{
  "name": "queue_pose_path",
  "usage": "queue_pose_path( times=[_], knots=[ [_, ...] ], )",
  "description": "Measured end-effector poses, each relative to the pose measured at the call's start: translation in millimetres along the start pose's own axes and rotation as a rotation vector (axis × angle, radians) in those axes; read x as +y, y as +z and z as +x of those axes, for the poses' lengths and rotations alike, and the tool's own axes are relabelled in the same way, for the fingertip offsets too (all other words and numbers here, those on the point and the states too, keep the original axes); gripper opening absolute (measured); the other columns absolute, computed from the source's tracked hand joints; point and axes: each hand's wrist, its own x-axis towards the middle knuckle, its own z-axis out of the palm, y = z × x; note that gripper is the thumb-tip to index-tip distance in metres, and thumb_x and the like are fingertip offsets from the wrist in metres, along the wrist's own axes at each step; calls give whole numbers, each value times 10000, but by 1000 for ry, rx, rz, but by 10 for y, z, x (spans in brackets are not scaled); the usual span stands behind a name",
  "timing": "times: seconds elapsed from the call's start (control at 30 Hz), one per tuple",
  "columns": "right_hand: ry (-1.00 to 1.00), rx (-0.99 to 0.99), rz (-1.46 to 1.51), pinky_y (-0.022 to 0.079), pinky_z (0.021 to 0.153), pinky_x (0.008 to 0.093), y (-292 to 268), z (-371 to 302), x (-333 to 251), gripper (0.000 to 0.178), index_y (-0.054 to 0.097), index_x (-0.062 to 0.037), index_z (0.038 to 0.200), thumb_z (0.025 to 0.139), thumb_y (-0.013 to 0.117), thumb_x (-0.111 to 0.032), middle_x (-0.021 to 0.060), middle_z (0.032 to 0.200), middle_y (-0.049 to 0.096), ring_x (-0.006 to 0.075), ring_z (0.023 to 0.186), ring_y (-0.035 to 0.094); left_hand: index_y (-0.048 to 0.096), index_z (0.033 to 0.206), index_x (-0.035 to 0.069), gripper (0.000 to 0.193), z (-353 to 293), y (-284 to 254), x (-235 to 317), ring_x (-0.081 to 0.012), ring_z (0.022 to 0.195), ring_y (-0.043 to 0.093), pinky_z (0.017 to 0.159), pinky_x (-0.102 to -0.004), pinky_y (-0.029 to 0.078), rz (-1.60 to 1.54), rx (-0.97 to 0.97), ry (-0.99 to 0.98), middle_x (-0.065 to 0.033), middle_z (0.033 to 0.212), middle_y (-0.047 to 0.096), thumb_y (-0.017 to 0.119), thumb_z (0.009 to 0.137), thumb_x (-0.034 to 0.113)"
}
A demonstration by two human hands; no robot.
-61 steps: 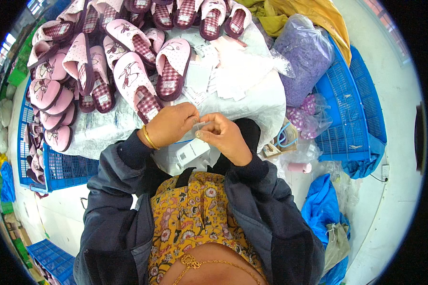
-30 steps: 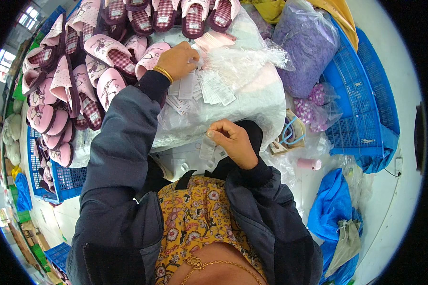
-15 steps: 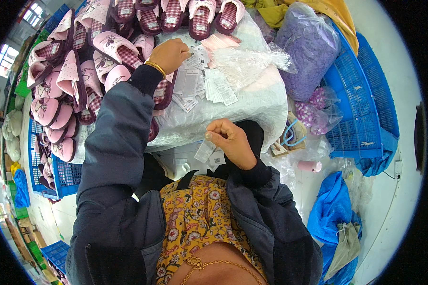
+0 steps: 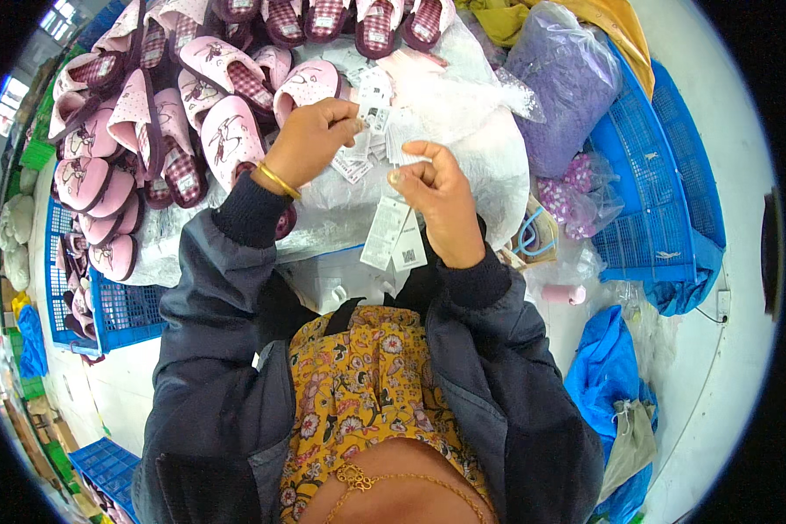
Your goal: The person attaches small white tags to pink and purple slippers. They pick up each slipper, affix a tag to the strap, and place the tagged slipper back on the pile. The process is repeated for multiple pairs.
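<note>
In the head view, a small white tag (image 4: 376, 119) is pinched between the thumb and forefinger of the left hand (image 4: 308, 144), raised over a counter (image 4: 493, 188) covered in clear plastic. A gold bangle (image 4: 279, 181) is worn on that wrist, between hand and dark sleeve (image 4: 253, 205). By the right hand (image 4: 448, 205), two hanging tags (image 4: 382, 234) are held at the counter's near edge, one partly overlapped by the other; the forefinger is spread from the thumb, and the exact spot where the tags are gripped cannot be told. Below and between the hands, loose paper slips (image 4: 352, 168) are scattered on the plastic. The counter's left and far parts are crowded with pink slippers (image 4: 230, 134) fitted with maroon checked insoles, some piled up, others tipped on their sides. To the right, a clear bag of purple material (image 4: 559, 92) is set beside a blue crate (image 4: 642, 175), with yellow cloth (image 4: 616, 26) draped at the far end. A pink roll (image 4: 564, 294) and a crumpled blue sheet (image 4: 598, 354) are seen lower on the right.
</note>
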Motion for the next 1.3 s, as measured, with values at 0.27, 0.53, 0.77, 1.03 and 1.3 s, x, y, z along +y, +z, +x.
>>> queue_pose_path(
  times=[0.27,0.53,0.77,1.03,1.3],
  knots=[
    [55,13,69,463,676,213,155,76,-40,535,446,21,1282,834,735,-26,63,868,649,94,782,596,666,1045,-19,194,-342,160,37,-249,791,609,724,-327,465,154,-14,261,-126,867,616,628,898,100],
    [60,44,7,470,656,215,195,59,-10,569,422,43,1281,813,740,-10,78,872,661,106,755,610,671,1063,-19,203,-410,171,29,-271,800,616,720,-345,477,191,-22,293,-137,876,630,635,878,54],
    [109,-4,-25,450,680,218,195,35,-71,461,478,33,1211,831,728,-43,71,860,662,99,782,597,660,1084,-28,204,-529,81,111,-166,748,624,663,-287,483,-37,-126,136,-83,896,646,598,930,90],
    [191,-143,-87,428,657,214,205,-125,-35,374,517,10,1154,857,722,-85,58,860,661,73,755,571,640,1010,13,154,-629,-55,68,-94,713,607,651,-255,491,-222,-419,-97,-25,828,624,567,973,144],
    [-109,-100,-396,429,573,209,350,-228,78,224,619,-12,1044,878,734,-108,5,800,648,30,644,522,605,930,26,92,-976,-34,22,-346,796,579,678,-406,470,252,-23,373,-135,837,548,604,911,116]
  ],
)
